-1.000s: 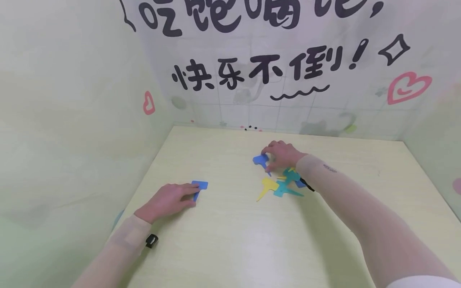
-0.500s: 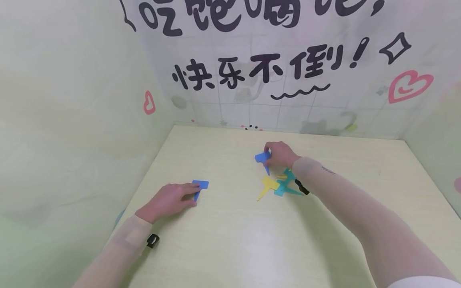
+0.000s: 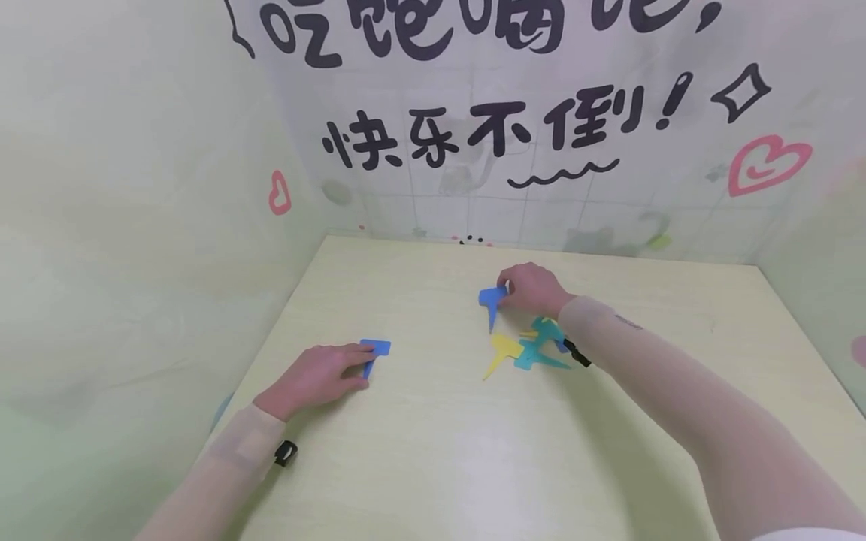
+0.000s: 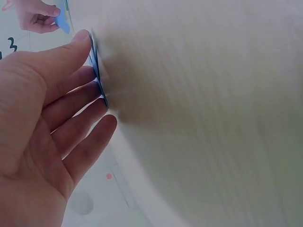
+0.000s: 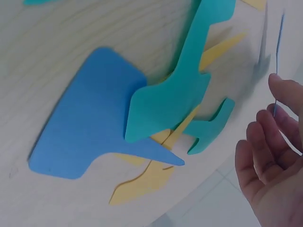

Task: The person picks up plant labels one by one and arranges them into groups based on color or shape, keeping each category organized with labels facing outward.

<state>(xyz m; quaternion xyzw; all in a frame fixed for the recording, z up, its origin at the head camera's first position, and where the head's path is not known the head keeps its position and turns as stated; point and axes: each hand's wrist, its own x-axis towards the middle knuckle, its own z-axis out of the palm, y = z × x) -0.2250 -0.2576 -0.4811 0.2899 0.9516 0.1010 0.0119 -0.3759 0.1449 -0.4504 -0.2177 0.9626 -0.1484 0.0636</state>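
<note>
My right hand (image 3: pixel 534 289) pinches a blue T-shaped plant label (image 3: pixel 492 298) at the edge of its head, between thumb and forefinger. The label's pointed stem hangs toward me; the right wrist view shows it edge-on as a thin line. On the left, my left hand (image 3: pixel 325 376) rests its nearly straight fingertips on another blue plant label (image 3: pixel 377 348) lying on the table. Seen from the left wrist, its thumb (image 4: pixel 81 40) and fingertips lie along thin blue edges that look like more than one layer.
Beside my right forearm lies a loose pile with a yellow plant label (image 3: pixel 506 347), teal plant labels (image 3: pixel 526 355) and a blue label (image 5: pixel 90 118), partly overlapping. The pale wooden table (image 3: pixel 433 451) meets printed walls at the back and sides.
The label in my right hand has turned, so its stem now points almost straight toward me instead of slanting right. That hand has shifted slightly right. My left hand stays in place.
</note>
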